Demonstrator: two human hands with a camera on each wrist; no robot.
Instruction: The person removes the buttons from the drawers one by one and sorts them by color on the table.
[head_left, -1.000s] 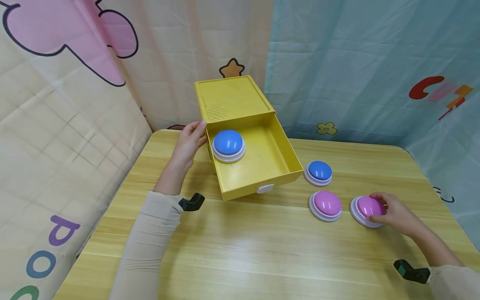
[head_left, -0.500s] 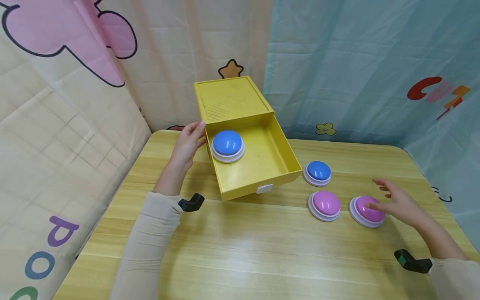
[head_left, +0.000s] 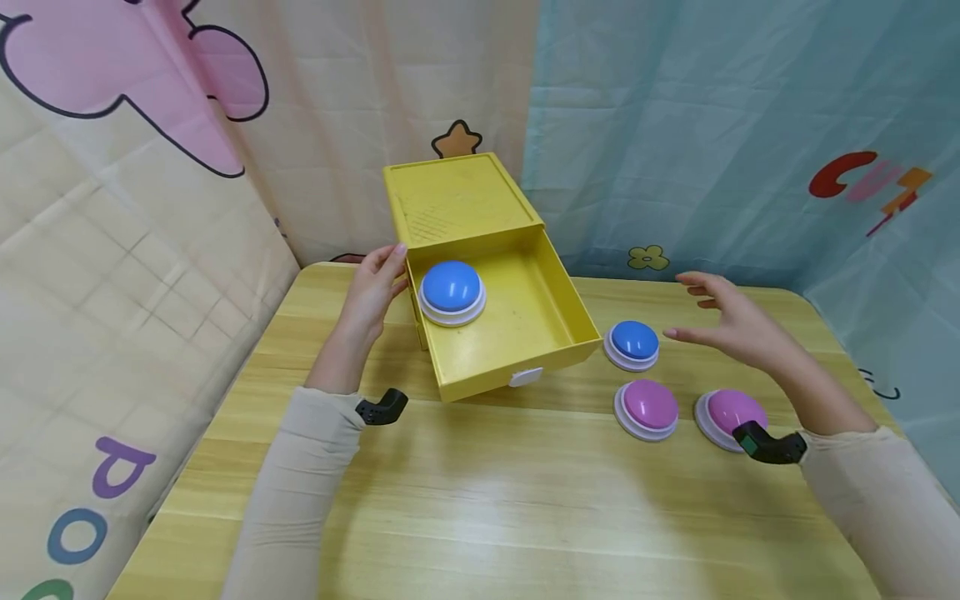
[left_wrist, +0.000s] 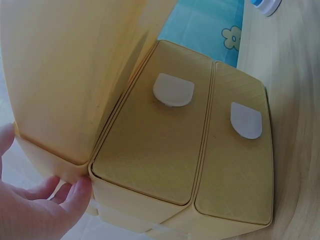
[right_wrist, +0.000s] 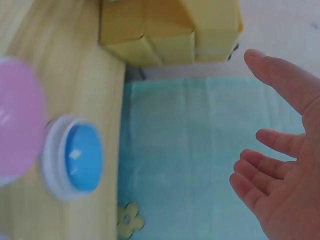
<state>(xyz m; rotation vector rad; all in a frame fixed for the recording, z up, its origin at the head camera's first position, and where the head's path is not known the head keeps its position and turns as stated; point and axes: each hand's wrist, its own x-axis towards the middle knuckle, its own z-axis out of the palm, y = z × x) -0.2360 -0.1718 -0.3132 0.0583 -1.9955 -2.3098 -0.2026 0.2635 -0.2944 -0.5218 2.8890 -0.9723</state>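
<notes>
A yellow drawer cabinet (head_left: 461,196) stands on the table with its top drawer (head_left: 517,325) pulled out. Inside that drawer, at the left, sits a blue push button (head_left: 452,286) on a white base. My left hand (head_left: 367,292) grips the cabinet's left side near the drawer opening; in the left wrist view its fingertips (left_wrist: 77,192) bend against the yellow side. Holding nothing, my right hand (head_left: 731,325) hovers with thumb and fingers spread, right of a smaller blue button (head_left: 635,341). Two pink buttons (head_left: 650,406) (head_left: 737,411) lie nearer me, the right one partly behind the wrist camera.
Two lower drawers with white handles (left_wrist: 173,90) are closed beneath the pulled-out one. Its own white handle (head_left: 526,377) faces me. Printed curtains (head_left: 675,150) hang behind and beside the wooden table (head_left: 480,492).
My right hand has let go of the right pink button, lifted, and moved away from me and leftward toward the smaller blue button. The left hand stays at the cabinet.
</notes>
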